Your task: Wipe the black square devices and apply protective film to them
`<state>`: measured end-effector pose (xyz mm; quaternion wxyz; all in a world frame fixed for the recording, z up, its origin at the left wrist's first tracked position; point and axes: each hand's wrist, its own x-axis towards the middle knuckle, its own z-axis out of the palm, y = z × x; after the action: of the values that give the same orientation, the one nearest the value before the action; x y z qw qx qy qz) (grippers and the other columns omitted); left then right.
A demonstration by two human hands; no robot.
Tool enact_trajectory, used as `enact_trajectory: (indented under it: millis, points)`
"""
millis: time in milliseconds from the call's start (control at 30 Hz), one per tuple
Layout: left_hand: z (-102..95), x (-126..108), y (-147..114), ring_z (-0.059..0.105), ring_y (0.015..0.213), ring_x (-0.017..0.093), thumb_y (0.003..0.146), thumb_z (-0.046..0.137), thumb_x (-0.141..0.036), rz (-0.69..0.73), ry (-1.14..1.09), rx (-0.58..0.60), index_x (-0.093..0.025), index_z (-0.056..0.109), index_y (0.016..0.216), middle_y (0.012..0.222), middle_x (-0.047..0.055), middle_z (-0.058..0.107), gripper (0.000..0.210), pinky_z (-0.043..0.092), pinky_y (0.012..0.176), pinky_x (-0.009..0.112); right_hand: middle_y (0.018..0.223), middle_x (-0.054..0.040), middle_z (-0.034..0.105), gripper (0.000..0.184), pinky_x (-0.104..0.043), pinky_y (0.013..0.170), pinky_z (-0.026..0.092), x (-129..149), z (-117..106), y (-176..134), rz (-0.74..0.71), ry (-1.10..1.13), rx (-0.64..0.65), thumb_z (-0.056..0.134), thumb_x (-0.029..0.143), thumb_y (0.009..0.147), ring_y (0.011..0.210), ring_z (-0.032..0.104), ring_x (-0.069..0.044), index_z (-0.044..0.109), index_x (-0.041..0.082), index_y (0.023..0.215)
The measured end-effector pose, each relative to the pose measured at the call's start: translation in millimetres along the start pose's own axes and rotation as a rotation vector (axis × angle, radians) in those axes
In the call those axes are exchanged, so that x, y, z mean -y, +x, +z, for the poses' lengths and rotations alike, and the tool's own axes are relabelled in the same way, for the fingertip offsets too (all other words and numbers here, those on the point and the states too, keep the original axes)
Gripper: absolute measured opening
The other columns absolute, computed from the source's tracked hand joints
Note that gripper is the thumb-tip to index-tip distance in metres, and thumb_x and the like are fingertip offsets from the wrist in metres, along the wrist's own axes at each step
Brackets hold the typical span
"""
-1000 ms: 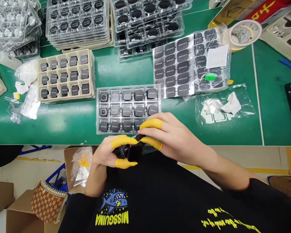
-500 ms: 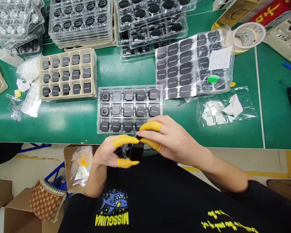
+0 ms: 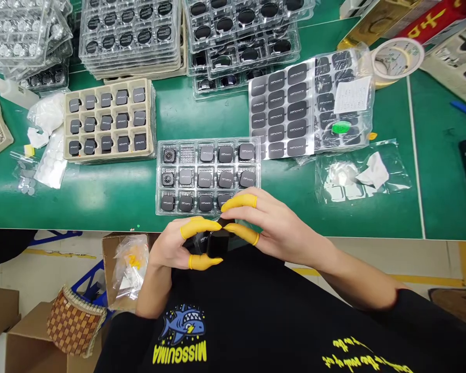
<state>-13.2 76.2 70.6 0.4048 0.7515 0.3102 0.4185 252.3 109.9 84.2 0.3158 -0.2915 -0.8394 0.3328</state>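
Note:
My left hand (image 3: 173,242), with yellow finger cots on its thumb and a finger, grips a small black square device (image 3: 218,245) by its edges, glossy face showing. Behind that face, part of a printed dark surface shows by my left fingers. My right hand (image 3: 275,223), also in yellow cots, pinches a thin dark piece (image 3: 227,221) at the device's upper edge; whether it is attached there I cannot tell. Just beyond, a clear plastic tray (image 3: 196,141) holds dark rounded-square pieces with printed lettering; two pockets at its left show round-centred parts.
At left, a beige tray (image 3: 111,155) holds several similar dark squares. Stacked clear trays (image 3: 130,57) line the back. Sheets of dark labels (image 3: 281,111), a tape roll (image 3: 398,59) and a plastic bag (image 3: 386,178) lie at right. An open carton (image 3: 111,274) stands below the table edge.
The device tilts slightly in my left hand. My right fingertips and the dark piece shift a little, and more of the piece shows. The trays stay put.

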Motion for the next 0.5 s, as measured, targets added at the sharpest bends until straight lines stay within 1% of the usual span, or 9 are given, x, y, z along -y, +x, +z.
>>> enact_trajectory:
  millis: [100,167,200,233,267,333,367,433,500]
  points:
    - [0.4,3,-4,0.081,0.076,0.018,0.083,0.097,-0.045,0.013,-0.011,-0.069,-0.024,0.075,0.138,0.097,0.005,0.087,0.062,0.067,0.073,0.026,0.133,-0.0132,0.077,0.038,-0.048,0.103,0.062,-4,-1,-3,0.136,0.093,0.032,0.071,0.039,0.110,0.121,0.073,-0.029,0.065,0.028,0.145]
    - [-0.1,5,-7,0.081,0.077,0.018,0.085,0.096,-0.046,0.010,-0.022,-0.095,-0.023,0.077,0.135,0.097,0.006,0.086,0.058,0.067,0.074,0.026,0.140,-0.0141,0.075,0.055,-0.048,0.106,0.062,-9,0,-5,0.238,0.177,0.080,0.080,0.051,0.103,0.128,0.071,-0.030,0.062,0.027,0.149]
    - [-0.9,6,-9,0.081,0.077,0.019,0.084,0.096,-0.046,0.017,-0.025,-0.100,-0.023,0.077,0.134,0.096,0.006,0.086,0.058,0.068,0.075,0.026,0.140,-0.0136,0.075,0.060,-0.047,0.106,0.062,-11,1,-5,0.279,0.228,0.108,0.084,0.053,0.099,0.128,0.072,-0.030,0.062,0.027,0.148]
    - [-2.1,7,-10,0.082,0.079,0.020,0.083,0.096,-0.044,0.007,-0.020,-0.094,-0.023,0.078,0.132,0.097,0.007,0.087,0.057,0.068,0.077,0.027,0.137,-0.0122,0.076,0.060,-0.045,0.105,0.062,-14,2,-5,0.316,0.282,0.135,0.086,0.053,0.097,0.125,0.073,-0.028,0.064,0.026,0.145]
    - [-3.7,8,-12,0.083,0.082,0.021,0.082,0.097,-0.043,-0.011,0.000,-0.106,-0.022,0.078,0.130,0.099,0.008,0.087,0.056,0.069,0.079,0.028,0.132,-0.0103,0.077,0.054,-0.042,0.103,0.062,-17,4,-5,0.352,0.335,0.155,0.086,0.051,0.098,0.120,0.075,-0.026,0.066,0.025,0.140]
    - [-8.3,10,-17,0.084,0.086,0.025,0.078,0.099,-0.041,-0.043,0.031,-0.085,-0.022,0.080,0.127,0.100,0.010,0.087,0.056,0.071,0.086,0.033,0.119,-0.0060,0.080,0.033,-0.036,0.095,0.061,-23,6,-2,0.408,0.420,0.162,0.082,0.043,0.101,0.105,0.075,-0.021,0.071,0.024,0.125]
    - [-11.0,11,-20,0.085,0.088,0.026,0.077,0.100,-0.040,-0.055,0.043,-0.063,-0.023,0.080,0.126,0.102,0.010,0.087,0.056,0.072,0.088,0.035,0.112,-0.0041,0.079,0.026,-0.034,0.091,0.060,-25,7,0,0.429,0.449,0.151,0.080,0.041,0.102,0.098,0.074,-0.019,0.072,0.023,0.118]
    - [-16.2,13,-25,0.086,0.099,0.029,0.074,0.101,-0.038,-0.103,0.085,-0.050,-0.025,0.082,0.126,0.112,0.012,0.087,0.057,0.072,0.095,0.038,0.103,-0.0020,0.078,0.022,-0.032,0.086,0.059,-27,5,5,0.467,0.492,0.126,0.079,0.042,0.101,0.090,0.070,-0.017,0.072,0.023,0.109]
    - [-19.7,14,-28,0.085,0.108,0.031,0.072,0.102,-0.039,-0.152,0.101,-0.063,-0.026,0.083,0.126,0.121,0.014,0.086,0.058,0.073,0.094,0.038,0.102,-0.0025,0.078,0.026,-0.033,0.084,0.058,-26,0,10,0.504,0.531,0.105,0.080,0.046,0.099,0.090,0.069,-0.018,0.073,0.022,0.106]
